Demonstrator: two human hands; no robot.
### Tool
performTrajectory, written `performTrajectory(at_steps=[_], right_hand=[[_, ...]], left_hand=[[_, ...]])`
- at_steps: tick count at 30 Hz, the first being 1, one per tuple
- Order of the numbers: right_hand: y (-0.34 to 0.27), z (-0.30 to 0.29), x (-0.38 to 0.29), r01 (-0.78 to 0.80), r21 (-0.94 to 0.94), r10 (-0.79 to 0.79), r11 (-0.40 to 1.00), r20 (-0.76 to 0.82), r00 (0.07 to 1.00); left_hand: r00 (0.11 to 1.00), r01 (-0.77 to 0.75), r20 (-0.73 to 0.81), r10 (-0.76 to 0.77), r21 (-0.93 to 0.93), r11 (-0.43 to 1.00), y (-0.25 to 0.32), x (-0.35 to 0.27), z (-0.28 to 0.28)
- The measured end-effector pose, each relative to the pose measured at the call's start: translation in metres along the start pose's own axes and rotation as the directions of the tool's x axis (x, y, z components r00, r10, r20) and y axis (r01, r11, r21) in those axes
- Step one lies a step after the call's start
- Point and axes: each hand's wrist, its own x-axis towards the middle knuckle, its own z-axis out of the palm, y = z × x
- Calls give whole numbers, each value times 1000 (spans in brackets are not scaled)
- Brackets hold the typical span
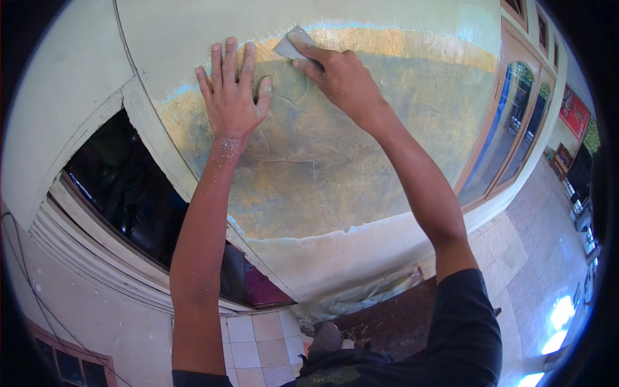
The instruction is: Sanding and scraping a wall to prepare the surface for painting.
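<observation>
My right hand (338, 77) grips a small grey flat piece (293, 44), which could be a scraper blade or folded sandpaper, against the wall near the upper edge of a stripped patch. Left of it, my left hand (234, 94) lies with spread fingers and palm on the wall, holding nothing. The bared wall patch (300, 184) shows mottled grey-green and ochre, with cracks and ragged pale-blue edges. Pale green paint (387, 12) surrounds it above. White dust speckles my left wrist.
A dark opening with a worn white frame (159, 126) is at left. Wood-framed glass windows (508, 116) stand at right. Below are a dark brown wooden surface (387, 314), crumpled sheeting (358, 297) and floor tiles (268, 343). A cable (36, 290) hangs at lower left.
</observation>
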Motion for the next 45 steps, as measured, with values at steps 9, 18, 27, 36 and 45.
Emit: performTrajectory(at_steps=[9, 18, 27, 36, 45], right_hand=[[-19, -3, 4, -85, 75, 83, 994, 30, 996], [-21, 21, 11, -153, 72, 155, 986, -17, 988], [-32, 35, 11, -181, 27, 182, 983, -21, 983], [-41, 35, 8, -91, 8, 91, 996, 17, 996], [-40, 29, 12, -131, 21, 128, 991, 107, 986]], left_hand=[[1000, 13, 0, -13, -12, 1000, -3, 5, 4], [999, 34, 20, -34, 13, 999, -16, 4, 11], [1000, 28, 2, -28, -33, 999, -20, 4, 13], [998, 28, 55, -28, -1, 1000, -23, -2, 13], [999, 17, 34, -18, 3, 1000, -25, 0, 17]])
